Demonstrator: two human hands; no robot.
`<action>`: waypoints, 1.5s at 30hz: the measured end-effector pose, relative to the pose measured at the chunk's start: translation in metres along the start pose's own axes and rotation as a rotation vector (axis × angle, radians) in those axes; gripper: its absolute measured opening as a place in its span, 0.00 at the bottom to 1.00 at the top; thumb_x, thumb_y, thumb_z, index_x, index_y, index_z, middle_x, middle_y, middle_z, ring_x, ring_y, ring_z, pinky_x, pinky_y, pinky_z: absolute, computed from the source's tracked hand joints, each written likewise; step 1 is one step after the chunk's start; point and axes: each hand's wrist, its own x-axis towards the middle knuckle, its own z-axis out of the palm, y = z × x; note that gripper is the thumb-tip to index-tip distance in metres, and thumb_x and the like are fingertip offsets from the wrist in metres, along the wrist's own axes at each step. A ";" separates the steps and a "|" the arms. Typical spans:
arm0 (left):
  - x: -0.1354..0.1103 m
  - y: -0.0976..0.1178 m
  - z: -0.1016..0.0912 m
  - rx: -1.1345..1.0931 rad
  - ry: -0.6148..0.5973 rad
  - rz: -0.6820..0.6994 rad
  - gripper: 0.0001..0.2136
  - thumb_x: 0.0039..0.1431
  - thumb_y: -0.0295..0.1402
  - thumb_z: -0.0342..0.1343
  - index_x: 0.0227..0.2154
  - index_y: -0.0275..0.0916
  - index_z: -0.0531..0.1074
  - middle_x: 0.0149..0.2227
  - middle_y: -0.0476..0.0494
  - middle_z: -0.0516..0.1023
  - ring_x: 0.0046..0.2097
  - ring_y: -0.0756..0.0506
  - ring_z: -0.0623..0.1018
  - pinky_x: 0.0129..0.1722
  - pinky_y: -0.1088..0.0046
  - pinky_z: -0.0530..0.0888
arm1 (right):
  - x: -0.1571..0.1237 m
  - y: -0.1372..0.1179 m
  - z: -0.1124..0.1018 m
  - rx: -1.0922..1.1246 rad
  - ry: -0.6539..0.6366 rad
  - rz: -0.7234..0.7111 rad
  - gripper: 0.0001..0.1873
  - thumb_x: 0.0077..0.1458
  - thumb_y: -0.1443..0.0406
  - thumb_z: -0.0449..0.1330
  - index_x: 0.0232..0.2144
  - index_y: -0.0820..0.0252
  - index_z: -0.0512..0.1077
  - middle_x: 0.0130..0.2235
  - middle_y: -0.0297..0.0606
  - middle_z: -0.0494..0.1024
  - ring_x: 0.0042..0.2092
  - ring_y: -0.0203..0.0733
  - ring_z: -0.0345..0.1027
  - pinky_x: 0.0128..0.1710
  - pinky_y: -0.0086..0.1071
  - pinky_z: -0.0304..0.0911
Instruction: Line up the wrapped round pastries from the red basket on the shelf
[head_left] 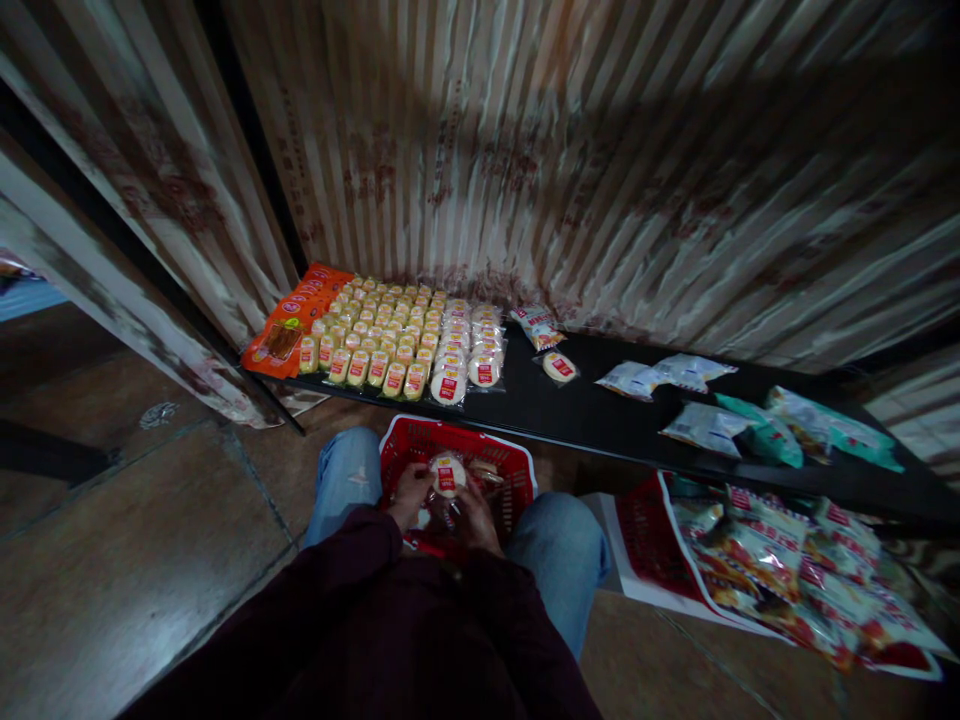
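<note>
Between my knees sits a red plastic basket with wrapped pastries in it. Over it my left hand and my right hand hold a round, pale packaged pastry between them, its red and yellow label facing up. The fingers of both hands are closed at the edges of its clear wrapper. Another wrapped pastry lies in the basket beside my right hand. On the black shelf ahead, round white packaged pastries stand in two rows, next to several rows of small yellow packaged cakes.
An orange bag lies at the shelf's left end. A single round pastry, a printed snack packet and several white and green packets lie farther right. A second red basket, full of snack bags, stands at right. Striped curtain hangs behind.
</note>
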 end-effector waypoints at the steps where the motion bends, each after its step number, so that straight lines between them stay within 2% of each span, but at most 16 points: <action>1: 0.000 -0.001 0.001 0.010 0.010 0.004 0.12 0.44 0.25 0.63 0.33 0.36 0.71 0.26 0.51 0.74 0.25 0.53 0.72 0.27 0.78 0.67 | -0.001 0.000 0.000 0.000 0.001 0.005 0.29 0.38 0.61 0.67 0.47 0.48 0.72 0.38 0.33 0.81 0.35 0.39 0.73 0.33 0.30 0.67; 8: -0.004 -0.002 0.002 0.034 -0.044 -0.008 0.10 0.42 0.32 0.65 0.29 0.38 0.72 0.27 0.48 0.75 0.33 0.48 0.75 0.33 0.74 0.69 | -0.007 -0.001 0.004 -0.071 -0.038 0.016 0.30 0.38 0.58 0.67 0.48 0.47 0.72 0.40 0.34 0.81 0.38 0.43 0.75 0.39 0.35 0.69; 11: -0.009 0.002 0.002 0.020 -0.087 -0.027 0.09 0.45 0.36 0.64 0.28 0.38 0.73 0.29 0.47 0.76 0.33 0.48 0.75 0.35 0.73 0.69 | -0.007 -0.001 0.004 -0.140 -0.076 -0.014 0.27 0.41 0.54 0.66 0.46 0.46 0.74 0.47 0.35 0.79 0.47 0.46 0.73 0.43 0.37 0.69; 14: -0.015 0.008 0.001 -0.038 -0.181 -0.088 0.13 0.48 0.41 0.61 0.32 0.37 0.75 0.33 0.42 0.78 0.35 0.46 0.75 0.35 0.72 0.69 | -0.005 0.000 0.002 -0.188 -0.120 -0.061 0.25 0.42 0.50 0.65 0.44 0.47 0.76 0.57 0.35 0.72 0.57 0.49 0.65 0.49 0.39 0.66; 16: -0.019 0.012 0.000 -0.085 -0.236 -0.135 0.17 0.48 0.44 0.60 0.36 0.37 0.76 0.38 0.40 0.78 0.39 0.44 0.75 0.36 0.72 0.69 | -0.001 0.001 -0.002 -0.221 -0.144 -0.098 0.27 0.41 0.47 0.65 0.45 0.49 0.76 0.59 0.37 0.69 0.60 0.51 0.62 0.53 0.42 0.63; 20: -0.022 0.013 -0.003 -0.140 -0.329 -0.179 0.23 0.47 0.49 0.60 0.42 0.38 0.76 0.42 0.39 0.79 0.45 0.43 0.74 0.39 0.72 0.68 | 0.005 0.004 -0.008 -0.322 -0.109 -0.148 0.32 0.35 0.46 0.68 0.44 0.52 0.77 0.56 0.41 0.72 0.61 0.54 0.60 0.58 0.47 0.56; 23: -0.019 0.007 -0.003 -0.179 -0.384 -0.167 0.25 0.46 0.49 0.61 0.44 0.38 0.75 0.42 0.40 0.78 0.45 0.43 0.75 0.39 0.72 0.68 | 0.007 0.008 -0.010 -0.339 -0.082 -0.166 0.31 0.35 0.49 0.69 0.43 0.52 0.78 0.54 0.39 0.74 0.59 0.55 0.62 0.58 0.48 0.56; 26: -0.010 0.001 -0.004 -0.221 -0.379 -0.193 0.23 0.47 0.46 0.61 0.44 0.37 0.74 0.41 0.41 0.79 0.41 0.44 0.76 0.37 0.73 0.68 | 0.008 0.012 -0.013 -0.314 -0.055 -0.176 0.28 0.35 0.52 0.68 0.42 0.53 0.79 0.52 0.39 0.76 0.58 0.54 0.64 0.57 0.47 0.58; 31: 0.004 -0.004 -0.004 -0.306 -0.306 -0.306 0.17 0.55 0.42 0.53 0.41 0.35 0.74 0.34 0.43 0.79 0.34 0.47 0.76 0.32 0.74 0.68 | 0.013 0.018 -0.015 -0.245 0.014 -0.205 0.24 0.33 0.55 0.68 0.37 0.53 0.80 0.49 0.38 0.78 0.55 0.52 0.68 0.55 0.45 0.61; 37: 0.001 0.000 -0.009 -0.349 -0.274 -0.360 0.15 0.55 0.43 0.54 0.39 0.37 0.73 0.29 0.47 0.78 0.29 0.49 0.74 0.28 0.76 0.66 | 0.014 0.022 -0.017 -0.227 0.066 -0.216 0.24 0.34 0.54 0.70 0.36 0.55 0.79 0.45 0.40 0.81 0.51 0.50 0.71 0.52 0.43 0.64; 45: -0.006 0.009 -0.015 -0.345 -0.239 -0.364 0.14 0.59 0.40 0.49 0.40 0.37 0.73 0.31 0.46 0.79 0.33 0.47 0.77 0.31 0.74 0.71 | 0.013 0.021 -0.015 -0.218 0.081 -0.229 0.26 0.32 0.50 0.70 0.34 0.56 0.80 0.42 0.40 0.82 0.45 0.48 0.74 0.50 0.43 0.65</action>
